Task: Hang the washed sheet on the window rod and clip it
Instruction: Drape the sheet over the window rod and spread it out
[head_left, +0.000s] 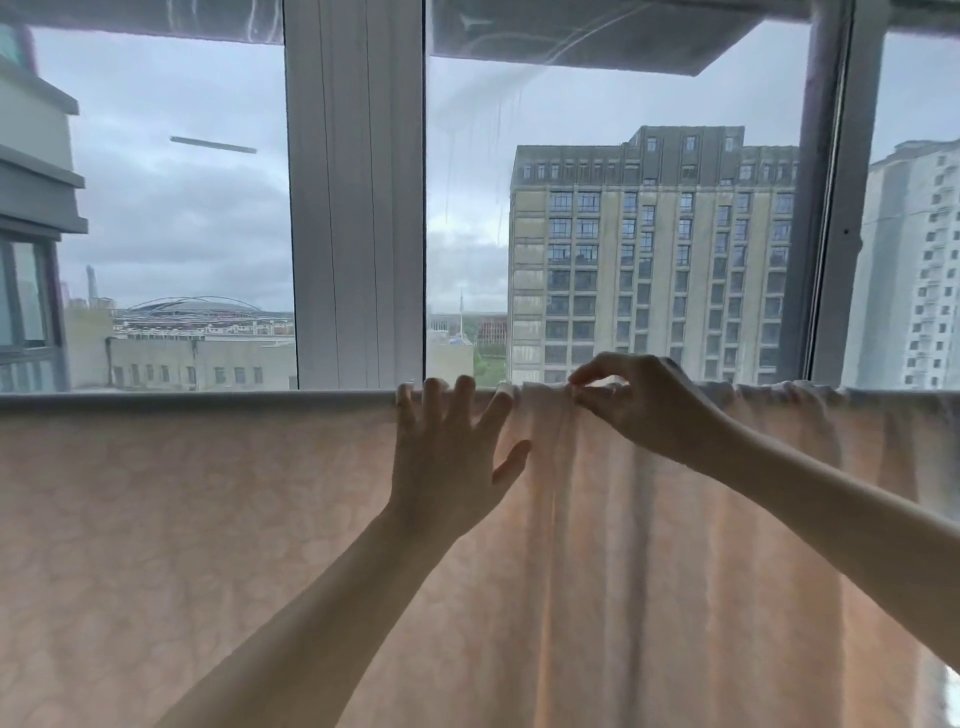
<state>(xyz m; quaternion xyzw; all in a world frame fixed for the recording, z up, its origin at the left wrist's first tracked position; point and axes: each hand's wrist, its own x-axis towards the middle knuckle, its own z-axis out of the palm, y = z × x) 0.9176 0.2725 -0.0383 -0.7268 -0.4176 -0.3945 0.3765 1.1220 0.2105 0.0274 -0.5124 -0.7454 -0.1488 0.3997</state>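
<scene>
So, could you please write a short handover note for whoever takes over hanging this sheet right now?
Left hand: open, fingers spread flat against the pale peach patterned sheet, fingertips at the grey horizontal window rod.
Right hand: pinching a bunched fold of the sheet's top edge at the rod.
Done: the sheet is draped over the rod; it lies smooth to the left, gathered into folds under the right hand and further right.
Left: spread the bunched part along the rod, then clip it. No clips are visible in this view.

A horizontal window rod (197, 401) carries the pale pink sheet (208, 545) draped over it
</scene>
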